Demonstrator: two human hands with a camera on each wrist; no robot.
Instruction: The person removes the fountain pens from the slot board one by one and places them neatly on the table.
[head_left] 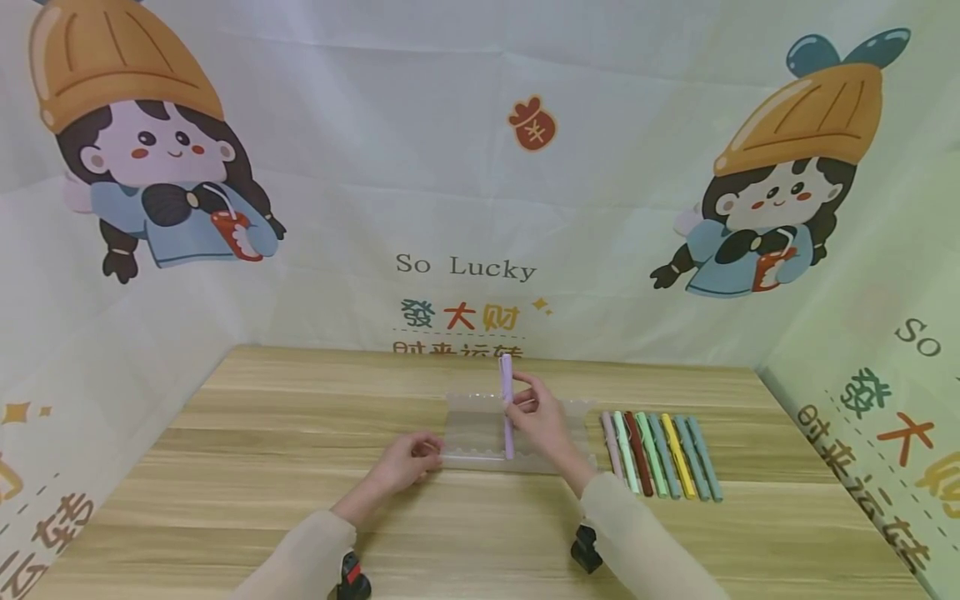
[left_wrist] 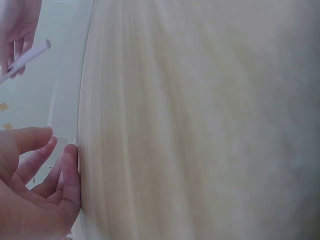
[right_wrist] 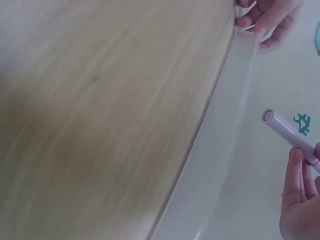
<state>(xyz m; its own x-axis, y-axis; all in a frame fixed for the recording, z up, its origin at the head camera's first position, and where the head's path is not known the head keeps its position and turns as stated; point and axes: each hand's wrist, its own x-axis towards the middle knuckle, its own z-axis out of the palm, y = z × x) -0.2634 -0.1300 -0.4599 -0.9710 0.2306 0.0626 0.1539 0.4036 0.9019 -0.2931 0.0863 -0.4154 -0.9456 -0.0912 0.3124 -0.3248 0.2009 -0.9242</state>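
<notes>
lilac pen (head_left: 507, 406) sits pinched in my right hand (head_left: 542, 423), fingers and thumb curled round its middle, and it stands nearly upright over the clear plastic tray (head_left: 472, 433). its lower end is down at the tray's near scalloped edge; whether it touches the tray i cannot tell. in the right wrist view the pen's (right_wrist: 289, 134) flat end points away from my fingers (right_wrist: 298, 186), which close on its barrel.

my left hand (head_left: 405, 461) rests on the counter (head_left: 262, 467) at the tray's left end, fingers curled in with their tips against the tray's edge. in the left wrist view that hand (left_wrist: 35, 190) lies with fingers bent and thumb out, touching the plastic rim, and the pen (left_wrist: 27, 59) shows up above in my other hand.

the tray lies flat in the middle of the wooden counter, just in front of me. to its right, just beside it, a row of pens (head_left: 662, 454) lies side by side: pale pink, mint, dark red, green, grey-blue, yellow and two more teal ones, all pointing away from me at a slight slant. behind the counter hangs a printed backdrop (head_left: 465, 267) with cartoon figures and lettering.
</notes>
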